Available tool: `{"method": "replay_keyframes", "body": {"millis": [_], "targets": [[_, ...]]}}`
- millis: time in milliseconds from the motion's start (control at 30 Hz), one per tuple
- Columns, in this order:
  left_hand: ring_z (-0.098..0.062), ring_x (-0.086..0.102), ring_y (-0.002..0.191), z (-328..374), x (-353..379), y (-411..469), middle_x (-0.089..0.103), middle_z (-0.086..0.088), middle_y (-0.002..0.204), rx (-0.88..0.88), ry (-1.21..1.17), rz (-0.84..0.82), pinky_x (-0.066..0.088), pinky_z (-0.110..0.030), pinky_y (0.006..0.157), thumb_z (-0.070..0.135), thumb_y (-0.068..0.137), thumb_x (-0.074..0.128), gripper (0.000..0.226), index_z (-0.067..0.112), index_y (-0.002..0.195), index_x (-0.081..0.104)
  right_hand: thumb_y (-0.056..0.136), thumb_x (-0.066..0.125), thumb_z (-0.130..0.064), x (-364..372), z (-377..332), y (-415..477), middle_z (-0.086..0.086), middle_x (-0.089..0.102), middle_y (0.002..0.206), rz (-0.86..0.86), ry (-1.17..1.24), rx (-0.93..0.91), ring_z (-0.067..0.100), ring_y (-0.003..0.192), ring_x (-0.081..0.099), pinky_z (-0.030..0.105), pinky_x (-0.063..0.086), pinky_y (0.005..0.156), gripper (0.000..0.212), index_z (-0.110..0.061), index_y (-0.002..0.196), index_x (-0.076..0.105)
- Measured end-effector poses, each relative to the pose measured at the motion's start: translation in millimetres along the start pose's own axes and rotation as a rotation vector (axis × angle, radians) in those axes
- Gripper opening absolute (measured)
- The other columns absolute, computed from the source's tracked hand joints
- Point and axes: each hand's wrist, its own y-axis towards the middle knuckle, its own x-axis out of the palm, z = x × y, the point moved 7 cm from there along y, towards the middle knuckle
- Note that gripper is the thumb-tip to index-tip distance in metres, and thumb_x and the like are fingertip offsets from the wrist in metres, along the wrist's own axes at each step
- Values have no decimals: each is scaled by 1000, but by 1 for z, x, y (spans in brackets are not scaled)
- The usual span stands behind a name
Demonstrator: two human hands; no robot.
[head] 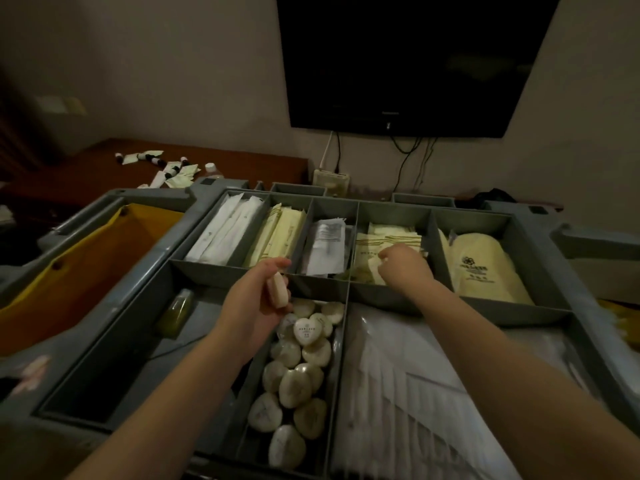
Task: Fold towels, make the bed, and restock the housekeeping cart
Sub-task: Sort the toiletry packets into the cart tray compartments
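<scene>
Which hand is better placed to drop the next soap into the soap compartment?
The left hand: it holds a soap right above the pile of soaps. The right hand is among the cream packets in the back row.

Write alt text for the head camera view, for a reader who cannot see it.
A person's left hand holds a wrapped soap over a cart compartment full of pale soaps, while the right hand reaches into a compartment of cream packets in the back row. The grey housekeeping cart stands before a dark wall-mounted television.
</scene>
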Motion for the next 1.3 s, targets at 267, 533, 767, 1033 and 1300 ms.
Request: {"method": "replay_keyframes", "body": {"millis": [267, 533, 767, 1033, 1300], "targets": [[-15, 52, 77, -5, 7, -29, 55, -5, 88, 82, 179, -65, 46, -27, 65, 8, 94, 50, 11, 13, 101, 56, 96, 51, -21, -33, -53, -87, -10, 63, 100, 146, 542, -362, 2, 90, 54, 16, 44, 77, 20, -23, 111, 65], [-11, 66, 68, -11, 8, -37, 70, -2, 75, 128, 244, -149, 54, -23, 62, 9, 90, 55, 10, 12, 95, 63, 83, 69, -31, -26, -101, -153, -13, 61, 96, -226, 726, -493, 2, 88, 60, 20, 53, 76, 32, -35, 112, 57], [-15, 65, 72, -1, -15, -30, 65, -6, 82, 66, 200, -150, 56, -24, 62, 13, 93, 51, 10, 10, 98, 59, 88, 64, -16, -13, -81, -131, -8, 64, 96, -125, 887, -260, 7, 91, 62, 21, 52, 78, 18, -27, 102, 61], [-9, 61, 63, 34, -91, -15, 61, 0, 75, 115, 316, -78, 50, -19, 54, 2, 92, 51, 18, 17, 93, 61, 90, 57, -41, 21, -84, -135, -15, 55, 96, -212, 73, -305, 5, 101, 44, 30, 31, 89, 20, -36, 109, 61], [-9, 58, 62, 27, -118, -3, 61, 3, 63, 32, 314, -148, 45, -22, 57, -1, 92, 48, 22, 16, 88, 61, 93, 55, -33, 29, -102, -145, -6, 54, 124, -285, -236, -340, 14, 128, 34, 42, 9, 114, 23, -35, 115, 61]]}}
